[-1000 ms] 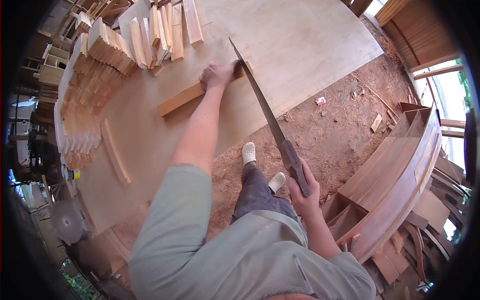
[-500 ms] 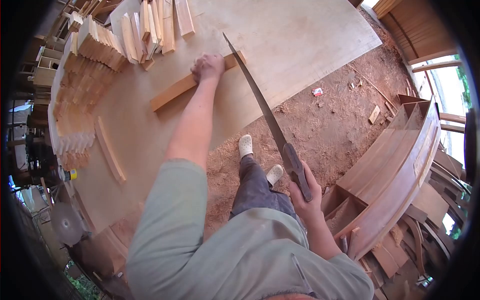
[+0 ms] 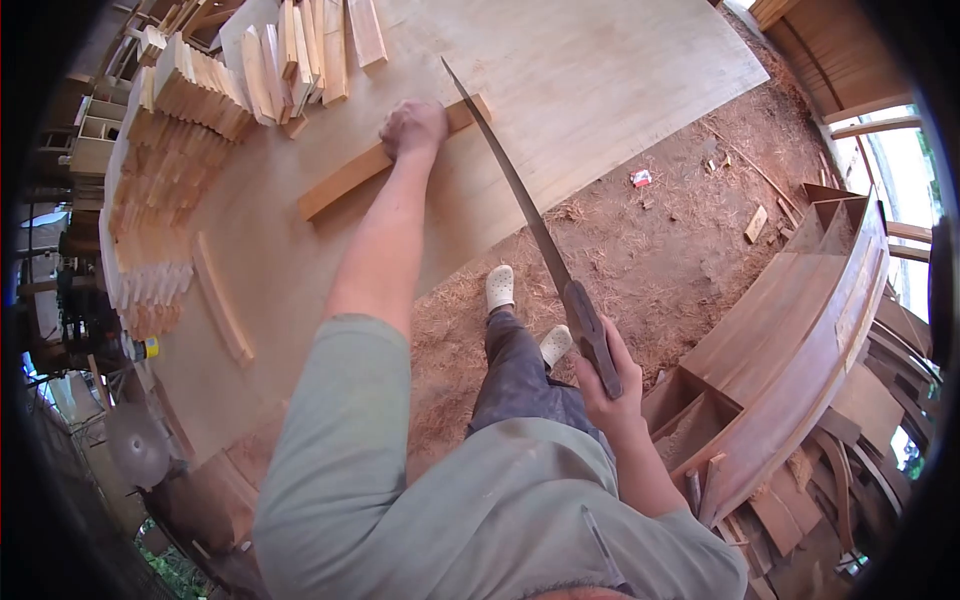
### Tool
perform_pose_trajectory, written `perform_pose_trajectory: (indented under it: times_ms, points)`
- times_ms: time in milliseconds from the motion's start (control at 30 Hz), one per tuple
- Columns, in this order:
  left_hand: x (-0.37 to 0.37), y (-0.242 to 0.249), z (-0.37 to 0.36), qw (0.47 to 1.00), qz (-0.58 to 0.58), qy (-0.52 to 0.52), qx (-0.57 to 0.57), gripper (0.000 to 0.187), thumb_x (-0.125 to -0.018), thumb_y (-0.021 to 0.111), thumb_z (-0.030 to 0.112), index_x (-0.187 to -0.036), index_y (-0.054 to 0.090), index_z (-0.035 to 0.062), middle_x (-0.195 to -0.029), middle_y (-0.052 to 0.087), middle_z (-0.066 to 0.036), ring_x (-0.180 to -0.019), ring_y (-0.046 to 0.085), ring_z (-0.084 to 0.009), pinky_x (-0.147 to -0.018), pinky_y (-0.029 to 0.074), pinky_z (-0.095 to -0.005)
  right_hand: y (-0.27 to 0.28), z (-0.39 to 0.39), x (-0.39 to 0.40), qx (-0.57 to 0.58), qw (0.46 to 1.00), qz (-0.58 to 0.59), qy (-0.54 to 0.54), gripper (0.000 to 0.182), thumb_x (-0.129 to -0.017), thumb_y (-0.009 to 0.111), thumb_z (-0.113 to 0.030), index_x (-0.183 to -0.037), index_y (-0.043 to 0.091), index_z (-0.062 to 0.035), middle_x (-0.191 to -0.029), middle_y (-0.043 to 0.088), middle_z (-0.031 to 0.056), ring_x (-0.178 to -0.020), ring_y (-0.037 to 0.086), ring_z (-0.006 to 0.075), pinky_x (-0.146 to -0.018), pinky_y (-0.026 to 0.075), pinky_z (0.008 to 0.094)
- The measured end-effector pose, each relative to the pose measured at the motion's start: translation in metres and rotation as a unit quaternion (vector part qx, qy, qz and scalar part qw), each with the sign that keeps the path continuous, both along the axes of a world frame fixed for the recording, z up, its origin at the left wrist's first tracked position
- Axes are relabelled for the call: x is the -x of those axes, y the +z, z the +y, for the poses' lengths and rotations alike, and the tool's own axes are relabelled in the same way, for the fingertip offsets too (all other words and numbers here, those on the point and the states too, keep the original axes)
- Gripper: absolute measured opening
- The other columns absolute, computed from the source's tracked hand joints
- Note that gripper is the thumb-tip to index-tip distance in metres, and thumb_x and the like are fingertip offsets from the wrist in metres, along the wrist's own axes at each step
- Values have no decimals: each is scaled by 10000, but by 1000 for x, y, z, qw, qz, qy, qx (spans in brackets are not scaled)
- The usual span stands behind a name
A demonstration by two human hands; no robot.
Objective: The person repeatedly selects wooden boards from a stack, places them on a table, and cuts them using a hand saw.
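Observation:
My left hand point(image 3: 415, 128) is closed over a wooden block point(image 3: 345, 183), a long squared piece lying aslant on the plywood tabletop point(image 3: 560, 110). My right hand point(image 3: 612, 385) grips the dark wooden handle of a handsaw point(image 3: 525, 200). The saw's long tapering blade points up and to the left, its thin tip beyond the block. Close to the block's right end, the blade crosses over it in this view.
Stacked notched wood pieces point(image 3: 175, 170) line the table's left side, with loose sticks point(image 3: 310, 50) at the back. A single strip point(image 3: 222, 300) lies nearer. To the right, a wooden cabinet frame point(image 3: 780, 320) rests on the shaving-strewn ground point(image 3: 650, 240).
The view has shifted slightly. Both hands keep nearly the same place, the left on the block and the right on the saw handle.

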State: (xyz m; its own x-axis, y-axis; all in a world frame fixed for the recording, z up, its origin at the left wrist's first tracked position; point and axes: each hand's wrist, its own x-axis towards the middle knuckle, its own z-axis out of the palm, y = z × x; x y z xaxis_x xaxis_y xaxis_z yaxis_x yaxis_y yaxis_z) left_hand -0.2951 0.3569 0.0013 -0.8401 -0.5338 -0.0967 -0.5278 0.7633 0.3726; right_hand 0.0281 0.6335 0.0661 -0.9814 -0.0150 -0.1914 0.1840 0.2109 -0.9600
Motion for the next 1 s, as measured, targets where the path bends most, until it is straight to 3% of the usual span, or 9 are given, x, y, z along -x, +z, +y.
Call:
perform_pose_trajectory:
  times_ms: [100, 167, 233, 467, 567, 700, 867, 933, 1000]
  points:
    - [-1, -1, 0, 1000, 9, 10, 0, 482, -903, 443, 349, -1109, 716, 9, -1202, 668, -221, -1148, 629, -365, -984, 487, -426, -5, -15, 38, 4, 995, 102, 6, 540, -888, 633, -41, -1400, 473, 24, -969, 695, 124, -850, 660, 124, -774, 525, 271]
    - [2, 0, -2, 999, -12, -29, 5, 483, -902, 443, 351, -1103, 718, 9, -1198, 670, -224, -1143, 630, -373, -985, 487, -422, -14, -42, 102, 33, 999, 39, 8, 514, -900, 638, -77, -1386, 492, 8, -914, 689, 146, -825, 663, 127, -745, 524, 283]
    - [-4, 3, 0, 1000, 2, -27, 9, 484, -903, 438, 351, -1102, 719, 10, -1185, 675, -225, -1133, 634, -376, -983, 487, -425, -8, -61, 139, 22, 997, 67, 12, 494, -911, 639, -110, -1375, 505, -6, -885, 690, 177, -801, 669, 143, -726, 523, 307]
    - [-1, 2, 1, 1000, 0, -10, 6, 502, -882, 429, 368, -1113, 722, 32, -1204, 666, -227, -1150, 619, -402, -996, 472, -456, 2, 3, -2, -1, 999, 44, 15, 561, -890, 651, -51, -1417, 467, 5, -1158, 692, 176, -1085, 676, 203, -911, 508, 306]
    - [-2, 2, 4, 999, -3, -3, 39, 474, -899, 420, 333, -1045, 741, 16, -1145, 693, -219, -1103, 644, -390, -989, 478, -436, 4, -1, 7, -5, 997, 81, 14, 558, -894, 648, -58, -1414, 462, 19, -1110, 702, 188, -1022, 697, 199, -868, 522, 299]
    - [-7, 10, 6, 1000, 26, 2, 3, 484, -886, 432, 346, -1050, 734, 4, -1147, 690, -226, -1118, 637, -391, -983, 477, -446, -10, -41, 98, 0, 998, 48, 27, 559, -891, 654, -74, -1411, 466, 4, -1014, 716, 180, -883, 716, 194, -783, 537, 290]
    - [-1, 9, 4, 1000, 16, -9, 12, 498, -887, 429, 348, -1080, 717, -10, -1181, 676, -225, -1129, 632, -386, -996, 475, -444, -16, -20, 41, 6, 995, 101, 0, 581, -876, 664, -57, -1418, 463, -7, -1039, 697, 170, -928, 696, 189, -828, 520, 282]
    - [-4, 5, 6, 1000, 4, 6, 7, 498, -888, 426, 345, -1083, 714, -12, -1188, 673, -223, -1128, 632, -383, -998, 475, -444, 8, 4, -4, 1, 1000, 2, 21, 588, -866, 668, -37, -1415, 460, 0, -1145, 683, 205, -1061, 691, 220, -886, 515, 308]
    - [-2, 3, 6, 999, 7, 26, 24, 487, -894, 418, 336, -1065, 717, -8, -1176, 676, -222, -1122, 630, -400, -986, 486, -467, 9, 10, -14, -9, 999, 21, 24, 586, -861, 672, -30, -1408, 465, 6, -1134, 689, 203, -1041, 699, 226, -879, 521, 311]
